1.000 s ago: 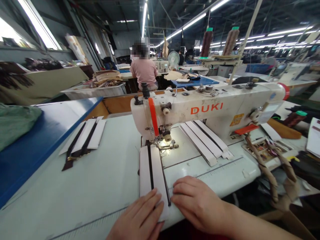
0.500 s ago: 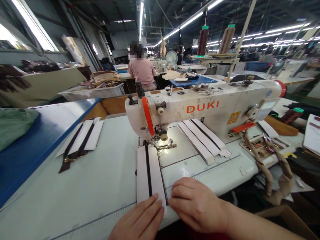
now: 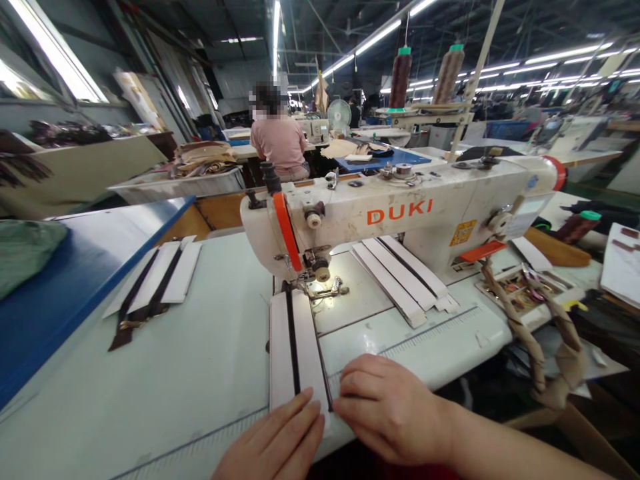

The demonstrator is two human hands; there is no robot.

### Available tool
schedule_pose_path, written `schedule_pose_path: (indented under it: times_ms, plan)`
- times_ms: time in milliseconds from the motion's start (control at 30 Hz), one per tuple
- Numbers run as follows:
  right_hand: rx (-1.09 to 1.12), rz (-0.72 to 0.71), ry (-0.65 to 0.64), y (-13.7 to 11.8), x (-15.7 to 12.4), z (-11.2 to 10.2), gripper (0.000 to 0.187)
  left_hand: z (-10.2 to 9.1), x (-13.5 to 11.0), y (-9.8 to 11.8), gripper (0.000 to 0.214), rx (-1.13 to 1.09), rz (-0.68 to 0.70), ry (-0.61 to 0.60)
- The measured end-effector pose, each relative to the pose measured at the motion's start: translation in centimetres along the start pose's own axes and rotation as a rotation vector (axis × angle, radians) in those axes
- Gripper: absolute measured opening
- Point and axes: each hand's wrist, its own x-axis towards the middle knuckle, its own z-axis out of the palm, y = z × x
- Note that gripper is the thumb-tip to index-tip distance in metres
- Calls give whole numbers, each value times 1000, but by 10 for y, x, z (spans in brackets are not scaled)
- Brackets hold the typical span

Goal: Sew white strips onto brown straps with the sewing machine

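The workpiece (image 3: 294, 350), a pair of white strips joined by a dark zipper band, lies flat on the pale counter (image 3: 190, 380). Its far end sits at the presser foot (image 3: 323, 288) of the sewing machine (image 3: 400, 213); its near end lies under both hands.

The left hand (image 3: 277, 443) rests flat on the near end of the workpiece, fingers (image 3: 295, 410) extended and close together, pressing down without gripping. The right hand (image 3: 393, 410) lies just beside the right edge of the workpiece, fingers (image 3: 350, 390) curled together, tips touching that edge and the counter.

Surrounding items:
- A stack of similar strips (image 3: 400, 277) lies on the machine bed, right of the needle, under the machine arm.
- A second set of strips (image 3: 155, 283) lies well apart on the left, near the blue surface (image 3: 65, 293).
- A tray of small parts (image 3: 525, 293) stands on the right.
- Two thread cones (image 3: 400, 80) stand behind the machine.
- A person in a pink shirt (image 3: 280, 143) sits at a far station, facing away.
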Motion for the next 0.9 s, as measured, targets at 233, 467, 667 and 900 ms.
schedule_pose_path:
  times_ms: [233, 467, 667, 900]
  plan:
    - [9, 4, -9, -1, 1, 0, 21, 19, -15, 7, 40, 1, -36, 102]
    - [26, 1, 14, -2, 3, -3, 22, 10, 0, 7, 43, 31, -56, 139]
    - [67, 8, 65, -3, 4, -6, 21, -3, 9, 6, 38, 26, 1, -7]
    - [34, -18, -55, -7, 10, -7, 20, 29, -7, 14, 28, 23, -81, 201]
